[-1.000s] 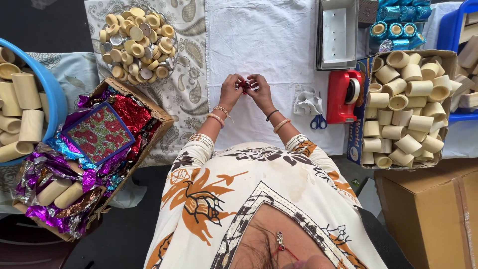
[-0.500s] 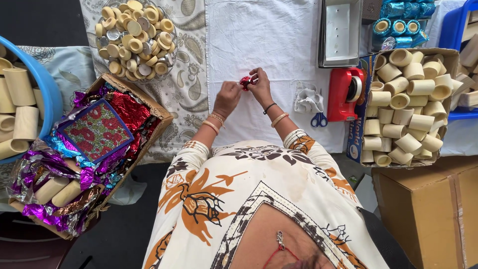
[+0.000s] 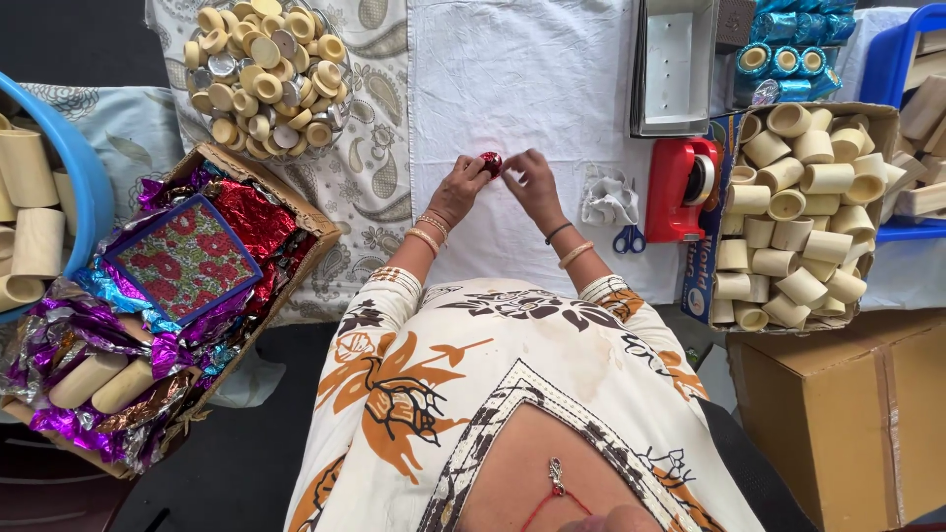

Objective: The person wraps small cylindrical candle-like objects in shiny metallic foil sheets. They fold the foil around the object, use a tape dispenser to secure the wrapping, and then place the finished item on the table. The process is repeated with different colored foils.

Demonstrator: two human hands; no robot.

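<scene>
Together, the left hand (image 3: 459, 189) and right hand (image 3: 532, 183) pinch a small red foil-wrapped piece (image 3: 490, 162) between closed fingers, left of the red tape dispenser (image 3: 685, 187).

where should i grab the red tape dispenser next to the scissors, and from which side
Grip the red tape dispenser across its two long flat sides at mid-body, coming from above. It stands narrow and upright on the white cloth, with the cardboard box of tubes close on one side, so a sideways approach looks cramped.
</scene>
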